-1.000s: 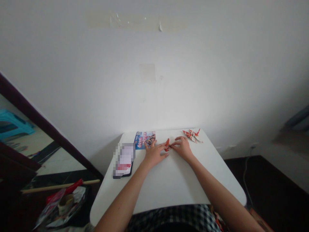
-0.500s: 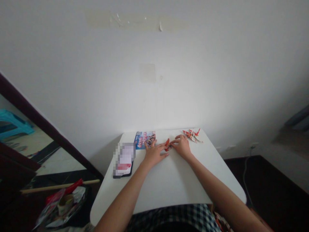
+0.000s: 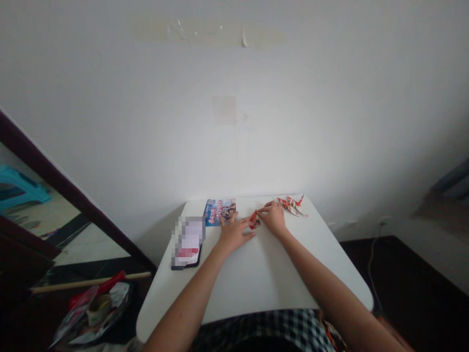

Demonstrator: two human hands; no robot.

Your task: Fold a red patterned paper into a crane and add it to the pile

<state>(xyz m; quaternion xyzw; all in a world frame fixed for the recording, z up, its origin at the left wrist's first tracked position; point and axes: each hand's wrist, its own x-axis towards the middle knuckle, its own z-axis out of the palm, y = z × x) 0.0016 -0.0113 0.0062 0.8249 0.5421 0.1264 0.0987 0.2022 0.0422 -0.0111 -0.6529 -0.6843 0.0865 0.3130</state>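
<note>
A small red folded paper (image 3: 254, 221) lies on the white table (image 3: 242, 283), between my two hands. My left hand (image 3: 233, 234) rests flat with its fingers spread. One of its fingertips presses the left edge of the folded paper, while other fingers touch a blue printed leaflet (image 3: 214, 212). My right hand (image 3: 273, 218) has its fingers drawn together in a pinch at the upper right edge of the folded paper. Just beyond the right hand is a red and white folded paper figure (image 3: 293, 204) with pointed parts.
A phone (image 3: 190, 242), partly blurred out, lies at the table's left side. The wall (image 3: 293, 122) rises behind the table. On the floor at left are a bag of rubbish (image 3: 98, 313) and a wooden stick (image 3: 91, 282). A cable (image 3: 372, 254) hangs at right.
My right hand has shifted slightly up and left over the folded paper. The paper's raised red flap now stands lower. My left hand has stayed in place.
</note>
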